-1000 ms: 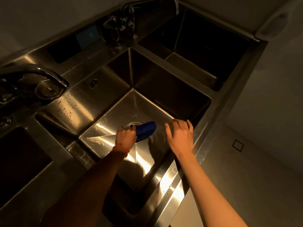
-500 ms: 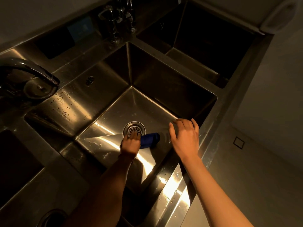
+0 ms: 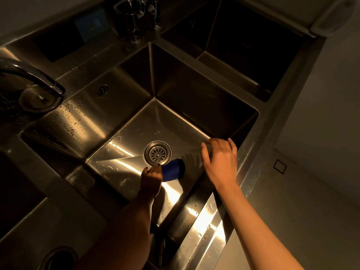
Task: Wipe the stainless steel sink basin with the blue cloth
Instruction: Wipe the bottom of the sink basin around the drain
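Note:
The stainless steel sink basin [image 3: 128, 141] fills the middle of the view, with a round drain [image 3: 157, 153] in its floor. My left hand [image 3: 151, 175] reaches down into the basin and grips the blue cloth [image 3: 172, 170], pressing it on the floor just below and right of the drain. My right hand [image 3: 221, 160] rests with spread fingers on the basin's near right rim, holding nothing. Water drops cling to the left wall.
A curved faucet [image 3: 33, 78] overhangs the left edge. A second basin [image 3: 243, 41] lies beyond at the upper right, with tap fittings [image 3: 136, 18] between. Another dark basin sits at the left, and a round hole [image 3: 58, 258] at the bottom left. Floor lies to the right.
My left hand has drawn the blue cloth off the drain toward the near side, so the drain now shows fully. The right hand stays on the rim.

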Motion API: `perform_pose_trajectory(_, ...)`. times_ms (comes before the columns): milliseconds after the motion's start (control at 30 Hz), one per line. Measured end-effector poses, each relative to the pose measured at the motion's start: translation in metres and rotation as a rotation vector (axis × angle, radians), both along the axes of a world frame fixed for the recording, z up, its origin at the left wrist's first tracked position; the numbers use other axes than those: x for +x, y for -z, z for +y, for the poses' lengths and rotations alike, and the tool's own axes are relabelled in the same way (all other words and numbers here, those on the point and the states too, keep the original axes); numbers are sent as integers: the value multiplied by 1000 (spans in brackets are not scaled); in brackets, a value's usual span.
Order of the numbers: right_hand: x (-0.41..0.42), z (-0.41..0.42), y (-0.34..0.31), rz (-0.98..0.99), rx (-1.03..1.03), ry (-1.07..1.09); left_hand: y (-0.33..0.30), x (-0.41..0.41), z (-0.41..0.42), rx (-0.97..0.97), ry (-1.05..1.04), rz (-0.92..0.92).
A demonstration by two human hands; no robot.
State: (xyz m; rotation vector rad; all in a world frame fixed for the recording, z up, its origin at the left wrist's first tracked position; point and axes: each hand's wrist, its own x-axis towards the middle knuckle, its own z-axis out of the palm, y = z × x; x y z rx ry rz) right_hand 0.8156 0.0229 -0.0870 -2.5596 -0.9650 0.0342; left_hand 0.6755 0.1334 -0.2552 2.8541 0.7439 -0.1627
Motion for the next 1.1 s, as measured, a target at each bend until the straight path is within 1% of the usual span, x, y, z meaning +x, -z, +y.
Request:
perform_pose_trajectory(67,0,0,0,1,5,-1,1,0,0,1,-16,20)
perform_pose_trajectory(267,-1,1,-1,3,-1,0,-3,11,-3,99,-61,18)
perform_pose_trajectory(367,-1,1,-1,3,1,0,4,15,-4,106,-74,25)
perform_pose_trajectory(467,0,0,0,-1,2,2,8,21,0,91,-86,126)
perform_pose_trajectory(533,-1,0,0,-8,7,2,23,26,4,25,-95,245)
perform_pose_trajectory(600,-1,0,0,-10,9,2,32,32,7,-45,-104,293)
perform_pose_trajectory(800,0,0,0,-14,-2,8,38,41,9,-18,-109,303)
perform_pose_trajectory(1033,0,-2,0,-55,-36,56,33,45,13,-51,-106,271)
perform_pose_trajectory(1100,0,-3,0,-65,-15,83,31,48,13,-79,-129,254)
